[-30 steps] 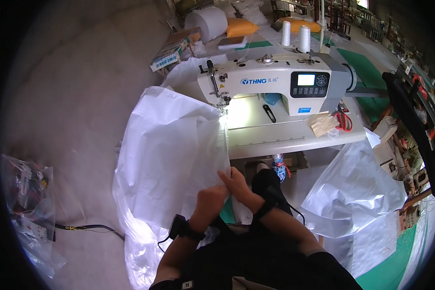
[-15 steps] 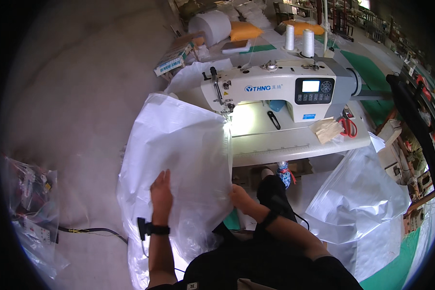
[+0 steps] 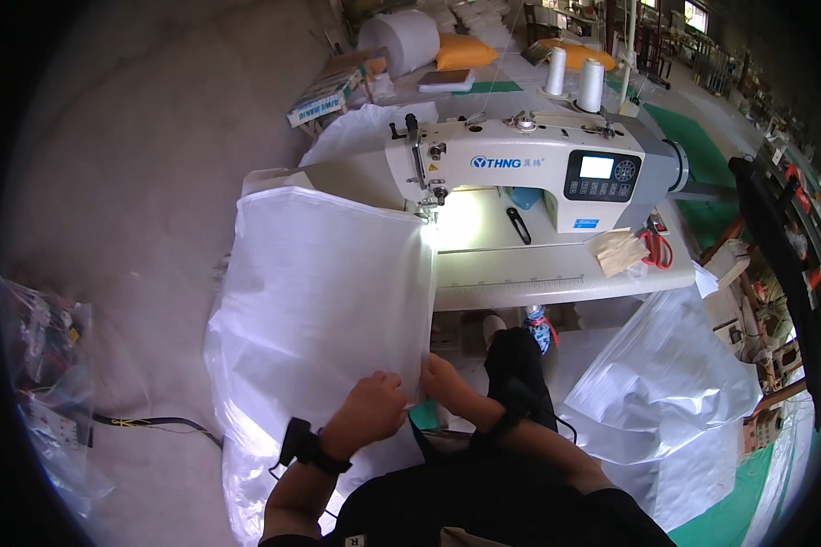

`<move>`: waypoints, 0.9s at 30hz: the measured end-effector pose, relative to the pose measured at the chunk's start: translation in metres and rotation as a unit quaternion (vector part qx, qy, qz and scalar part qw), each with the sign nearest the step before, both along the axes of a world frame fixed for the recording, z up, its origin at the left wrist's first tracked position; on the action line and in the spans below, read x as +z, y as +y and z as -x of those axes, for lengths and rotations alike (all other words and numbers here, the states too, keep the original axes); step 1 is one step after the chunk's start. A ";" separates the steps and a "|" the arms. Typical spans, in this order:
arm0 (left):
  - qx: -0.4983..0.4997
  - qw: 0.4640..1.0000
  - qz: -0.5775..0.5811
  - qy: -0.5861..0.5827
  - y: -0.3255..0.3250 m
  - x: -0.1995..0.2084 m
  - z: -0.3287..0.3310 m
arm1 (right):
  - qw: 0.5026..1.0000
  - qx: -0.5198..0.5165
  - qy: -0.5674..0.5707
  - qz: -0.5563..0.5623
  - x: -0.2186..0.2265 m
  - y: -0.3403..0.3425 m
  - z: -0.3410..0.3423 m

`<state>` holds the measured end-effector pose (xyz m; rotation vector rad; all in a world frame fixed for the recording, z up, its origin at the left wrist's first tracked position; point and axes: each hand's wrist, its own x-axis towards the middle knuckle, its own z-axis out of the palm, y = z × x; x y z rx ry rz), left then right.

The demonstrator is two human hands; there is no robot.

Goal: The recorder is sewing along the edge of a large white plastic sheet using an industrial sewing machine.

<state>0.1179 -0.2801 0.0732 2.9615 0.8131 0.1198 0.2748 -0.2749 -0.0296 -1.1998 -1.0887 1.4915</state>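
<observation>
Head view, single moment. A large sheet of translucent white plastic sheeting (image 3: 328, 301) was seen draped from the left end of the sewing table (image 3: 556, 273) down toward the floor, its upper right corner lying just beside the needle area of the white sewing machine (image 3: 529, 169). The right edge of the sheet ran roughly straight down from the needle area to the hands.

The left hand (image 3: 369, 415) was found closed over the lower edge of the sheet, fingers curled on the material. The right hand (image 3: 447, 383) was pinched on the same lower edge at the sheet's right corner, touching the left hand or just beside it; contact between the two could not be told. A dark band was noted on each wrist.

On the table, a black thread snip (image 3: 518, 225) lay in front of the machine, and red-handled scissors (image 3: 655, 248) lay near the right end beside a small stack of tan tags (image 3: 618, 251). Two white thread cones (image 3: 575, 80) stood behind the machine. A second heap of clear plastic (image 3: 666, 383) was recorded on the floor to the right, well apart from the hands. A bag of mixed items (image 3: 41, 365) lay at the far left, with a cable (image 3: 155, 424) running along the concrete floor near it.
</observation>
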 end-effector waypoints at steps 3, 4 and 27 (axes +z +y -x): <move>0.141 0.961 0.215 -0.100 0.027 0.000 -0.010 | 0.994 0.003 -0.071 -0.088 0.002 -0.008 -0.003; 0.127 0.961 0.213 -0.120 0.038 -0.002 -0.020 | 0.992 0.030 -0.096 -0.079 0.004 -0.012 -0.004; 0.174 0.945 -0.052 -0.271 0.212 -0.013 -0.082 | 0.840 -0.147 -0.512 -0.107 0.031 0.223 -0.066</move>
